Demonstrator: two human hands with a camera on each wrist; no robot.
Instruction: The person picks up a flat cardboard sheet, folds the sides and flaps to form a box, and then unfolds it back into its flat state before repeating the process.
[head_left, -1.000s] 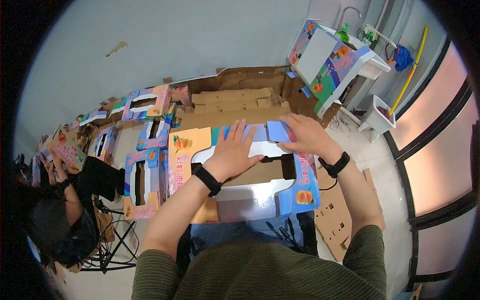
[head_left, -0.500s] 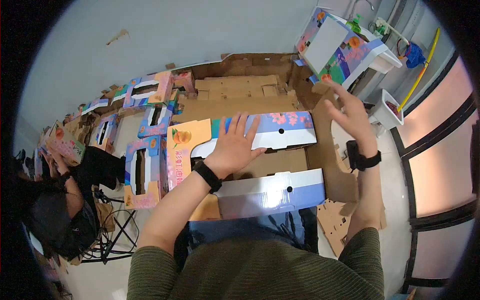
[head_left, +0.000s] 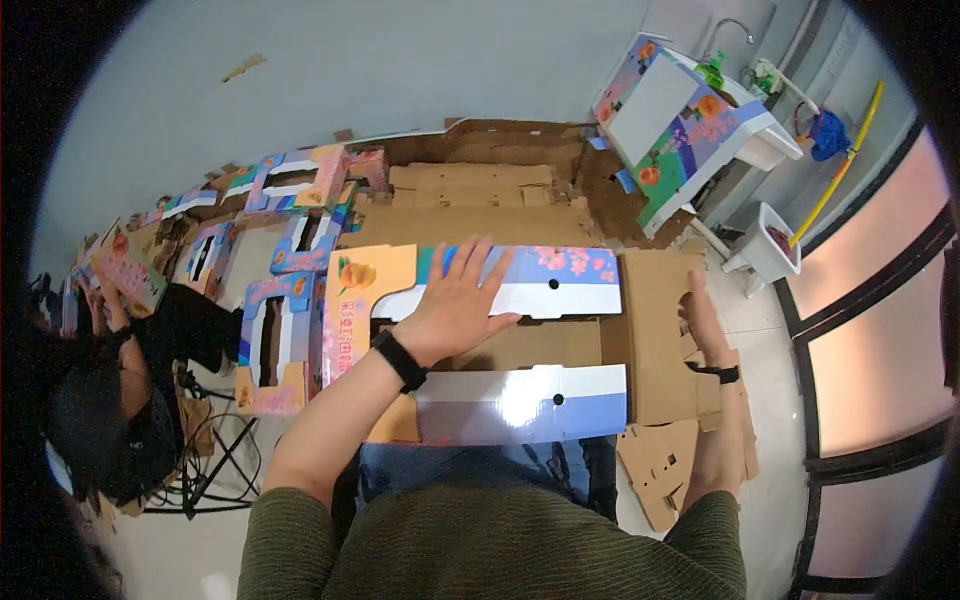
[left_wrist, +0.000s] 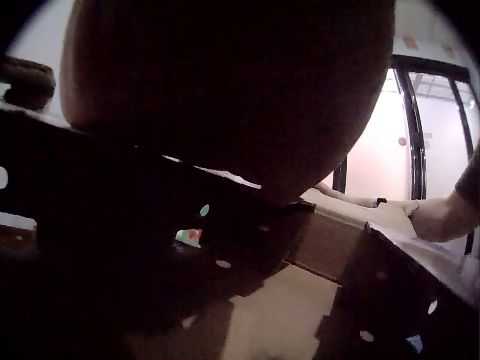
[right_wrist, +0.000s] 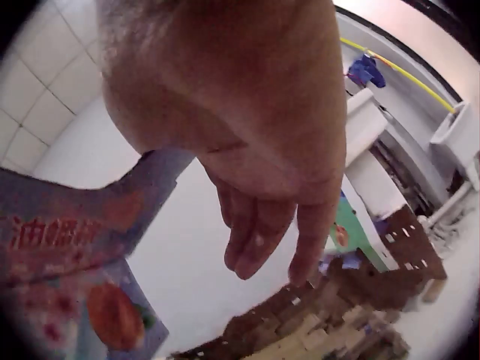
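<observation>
A printed cardboard peach carton point(head_left: 500, 410) stands in front of me, its long top panels coloured and a gap between them showing brown inside. My left hand point(head_left: 450, 315) rests with spread fingers on the carton's far top panel, left of the middle. At the right end a brown end flap point(head_left: 665, 335) lies folded outward, its plain side up. Beside that flap's outer edge is my right hand point(head_left: 705, 325), seen edge-on, fingers extended. The right wrist view shows the flap's printed side point(right_wrist: 67, 255) close by that hand, whose fingers hang loosely with nothing in them.
Finished-looking printed cartons point(head_left: 280, 330) stand to the left, near another person point(head_left: 110, 390) holding a carton. Flat cardboard point(head_left: 470, 185) lies inside a large brown container ahead. A sink point(head_left: 770, 135) and a white tub point(head_left: 765, 245) are at the right, cardboard sheets point(head_left: 660, 470) on the floor.
My right hand has let go of the carton's right end, and the end flap has swung outward and down. That hand moved right, then lower. The left hand stays on the panel.
</observation>
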